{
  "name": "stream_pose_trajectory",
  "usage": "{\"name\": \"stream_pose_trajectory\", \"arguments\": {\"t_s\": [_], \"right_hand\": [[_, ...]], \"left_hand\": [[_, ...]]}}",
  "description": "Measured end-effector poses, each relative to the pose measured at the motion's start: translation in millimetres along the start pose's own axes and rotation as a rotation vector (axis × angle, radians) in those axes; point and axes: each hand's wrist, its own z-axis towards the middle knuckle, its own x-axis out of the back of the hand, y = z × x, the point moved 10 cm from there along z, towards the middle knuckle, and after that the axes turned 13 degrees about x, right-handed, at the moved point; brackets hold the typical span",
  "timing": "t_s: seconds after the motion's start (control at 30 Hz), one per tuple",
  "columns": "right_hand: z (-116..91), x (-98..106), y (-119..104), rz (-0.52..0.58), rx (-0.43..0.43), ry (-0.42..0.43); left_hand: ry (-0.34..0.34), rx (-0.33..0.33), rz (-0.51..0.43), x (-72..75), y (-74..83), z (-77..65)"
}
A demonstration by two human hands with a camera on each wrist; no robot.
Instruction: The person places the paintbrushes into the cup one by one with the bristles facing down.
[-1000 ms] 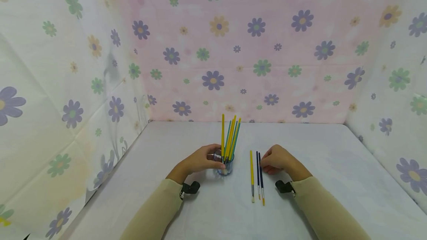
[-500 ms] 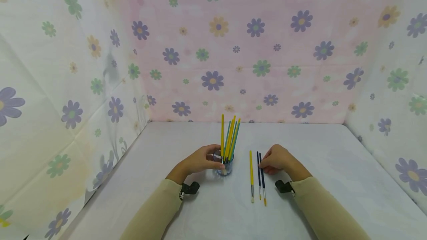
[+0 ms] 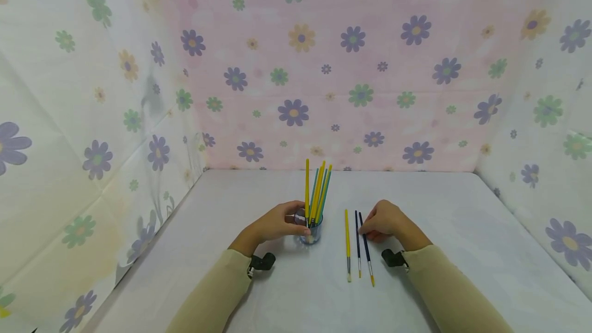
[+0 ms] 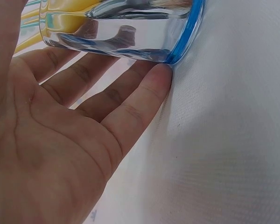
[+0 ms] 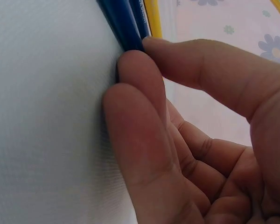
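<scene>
My left hand holds a clear glass cup with a bluish base, thumb on the near side and fingers round the far side. Several yellow and teal paintbrushes stand in it, bristles down. In the left wrist view the fingertips touch the cup's wall. With thumb and fingertips, my right hand pinches the upper part of the rightmost dark blue paintbrush, which lies slanted on the table. Beside it lie another dark blue paintbrush and a yellow paintbrush, bristle ends toward me.
A white cloth covers the table. Flower-printed sheets rise behind it and along both sides. Each wrist carries a small black camera, as on the left wrist.
The bristle end of the rightmost dark blue paintbrush has swung to the right, widening the gap from its dark blue neighbour. My left hand stays on the cup.
</scene>
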Motion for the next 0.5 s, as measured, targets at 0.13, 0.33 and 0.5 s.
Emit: {"name": "stream_pose_trajectory", "arguments": {"t_s": [0.13, 0.33, 0.5], "right_hand": [[-0.8, 2.0, 2.5, 0.0, -0.005, 0.003], [-1.9, 4.1, 3.1, -0.021, -0.023, 0.003], [-0.8, 2.1, -0.7, -0.026, -0.022, 0.001]], "left_hand": [[-0.002, -0.004, 0.0, -2.2, 1.0, 2.2], [-0.01, -0.014, 0.006, -4.7, 2.4, 3.9], [0.003, -0.003, -0.006, -1.6, 1.2, 1.4]]}}
